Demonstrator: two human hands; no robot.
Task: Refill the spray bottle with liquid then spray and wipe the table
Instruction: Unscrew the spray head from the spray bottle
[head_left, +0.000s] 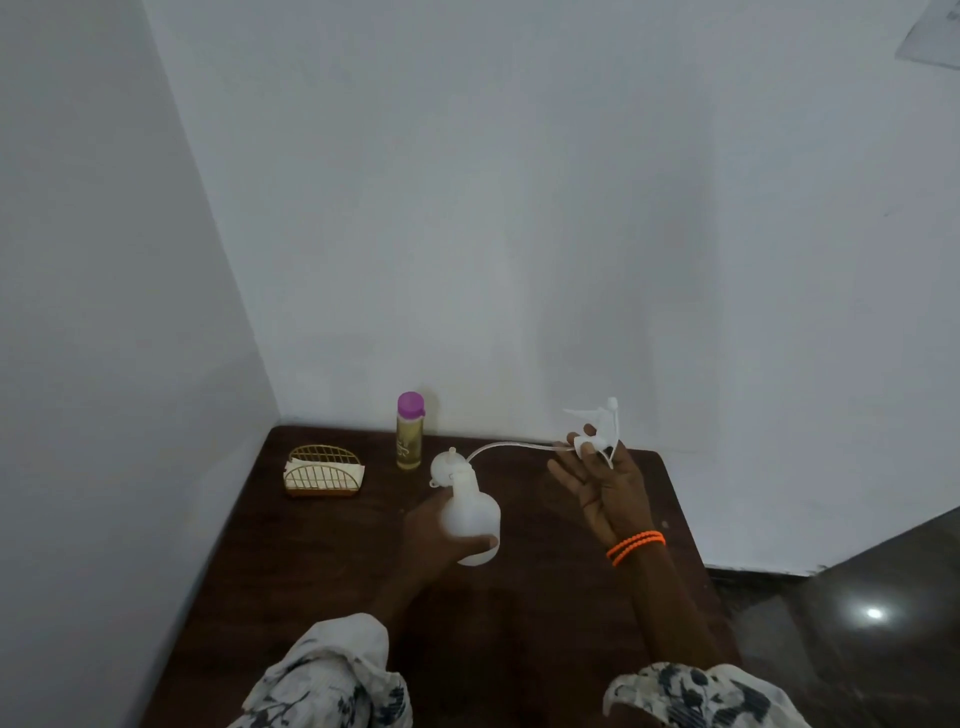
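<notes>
At frame centre, above the dark worktop (519, 623), the left hand (436, 540) wraps the white spray bottle (472, 519); the right hand's (608, 488) fingers (586, 439) apparently pinch the removed trigger head (597, 426), its tube (511, 446) trailing toward the bottle.

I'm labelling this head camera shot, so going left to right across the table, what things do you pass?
Gold napkin holder → purple-capped bottle → white funnel → spray bottle gripped by the left hand → trigger spray head pinched by the right hand.
</notes>
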